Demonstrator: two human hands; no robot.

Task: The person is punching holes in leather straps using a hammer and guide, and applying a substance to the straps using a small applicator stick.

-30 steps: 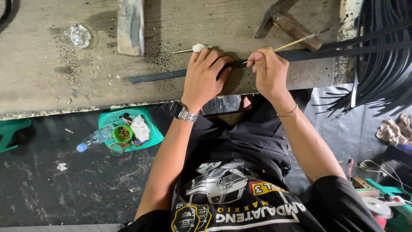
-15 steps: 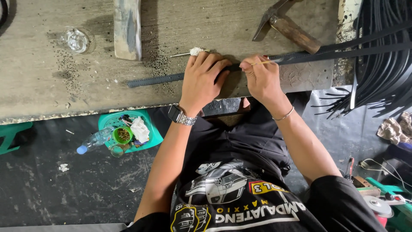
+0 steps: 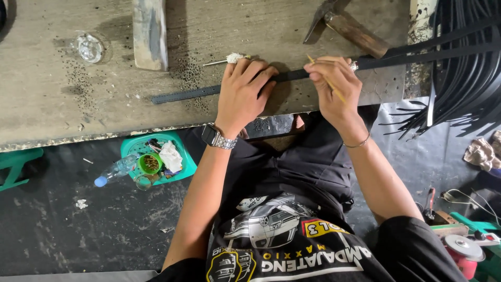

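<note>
A long black strap (image 3: 188,94) lies across the worn wooden workbench (image 3: 62,99). My left hand (image 3: 242,89), with a metal wristwatch, presses flat on the strap near the bench's front edge. My right hand (image 3: 336,86) pinches a thin yellowish stick (image 3: 326,79) and also rests on the strap, which runs on to the right toward a bundle of black straps (image 3: 469,68). A small metal pin with a white wrapped end (image 3: 227,59) lies just beyond my left fingers.
A wooden block (image 3: 150,34) and a hammer (image 3: 344,23) lie at the back of the bench; a clear glass dish (image 3: 87,47) sits far left. Below, a green tray (image 3: 182,162) holds a cup, bottle and scraps on the dark floor. Tools lie lower right.
My right hand has pulled the stick in from pointing right to angled over the strap. Both hands shifted slightly; the strap stays under my left palm.
</note>
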